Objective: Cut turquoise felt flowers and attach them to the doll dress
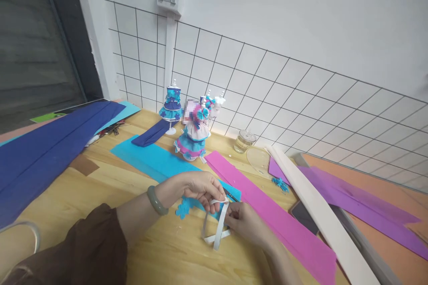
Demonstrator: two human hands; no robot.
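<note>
My left hand (206, 188), with a bracelet (157, 200) on its wrist, pinches a narrow white ribbon (220, 227). Close against it, my right hand (245, 220) has its fingers closed on the same ribbon. Loops and ends of the ribbon hang below the fingers, over the wooden table (160, 249). Just left of the ribbon lies a blue paper flower (183, 209). A dark, slim tool (230, 194), partly hidden, rests behind my fingers on a strip of light blue crepe paper (150, 158).
Behind stand small dress forms in paper dresses, one blue (173, 104), one pink and blue (192, 138). Pink paper (267, 205), white paper (314, 209) and purple paper (364, 213) lie right; dark blue paper (56, 151) left. A glass jar (244, 141) stands near the wire grid (254, 80).
</note>
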